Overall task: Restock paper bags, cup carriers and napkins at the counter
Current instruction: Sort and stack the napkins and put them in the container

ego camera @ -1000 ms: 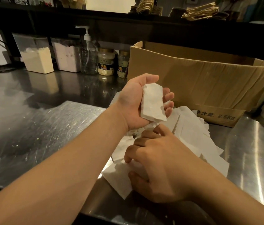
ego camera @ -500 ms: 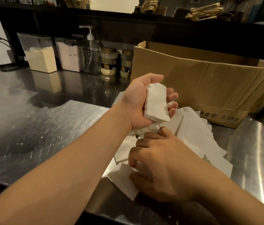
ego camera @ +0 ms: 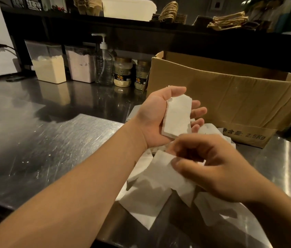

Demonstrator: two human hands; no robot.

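Observation:
My left hand [ego camera: 157,119] is raised palm up above the steel counter [ego camera: 43,149] and grips a small stack of folded white napkins [ego camera: 177,117] between thumb and fingers. Just below it, my right hand [ego camera: 218,169] is blurred and pinches a loose white napkin [ego camera: 166,169], lifted off the counter. Under both hands lies a loose pile of white napkins [ego camera: 144,203], spread toward the front edge.
An open cardboard box [ego camera: 230,97] stands behind the pile at the right. At the back are two powder containers [ego camera: 50,68], a pump bottle [ego camera: 103,67] and two jars [ego camera: 122,73]. Paper bags with twine handles [ego camera: 228,21] sit on the dark shelf above.
My right hand has lifted off the pile with one napkin, rising toward the left hand. The left hand keeps its stack and has hardly moved.

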